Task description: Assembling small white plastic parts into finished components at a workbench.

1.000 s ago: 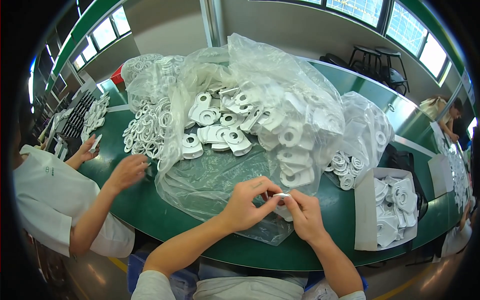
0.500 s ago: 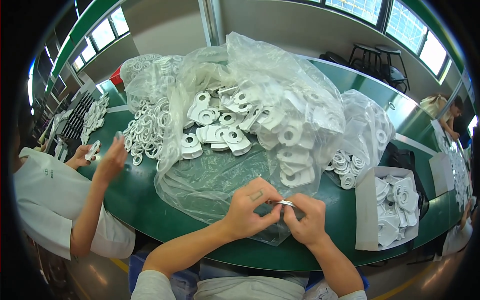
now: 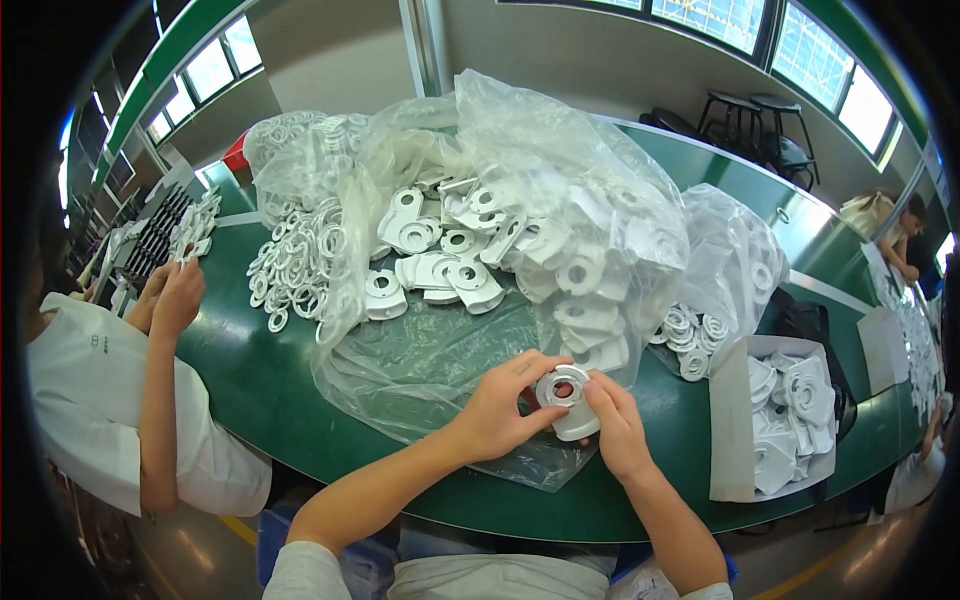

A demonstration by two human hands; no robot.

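Note:
Between my two hands is a white plastic part [image 3: 578,424] with a round ring around a hole, its ringed face tilted up. My left hand [image 3: 503,408] grips its left side, thumb and fingers near the ring. Closed on the right side of the same part is my right hand [image 3: 622,430]. Some fingertips are hidden behind it. Beneath my hands lies the clear plastic bag [image 3: 400,375], its open mouth spread on the table. Many similar white parts [image 3: 470,280] spill from it just beyond my hands.
White rings [image 3: 295,265] are heaped at the left, more rings [image 3: 692,335] by a smaller bag at right. A carton [image 3: 730,430] of white parts stands right on the green table [image 3: 330,440]. At left, a co-worker's hands [image 3: 175,295] hold something small.
The white part has turned from edge-on to show its ringed face, and my right hand has shifted along its side. The co-worker's hands at left have come together, farther away.

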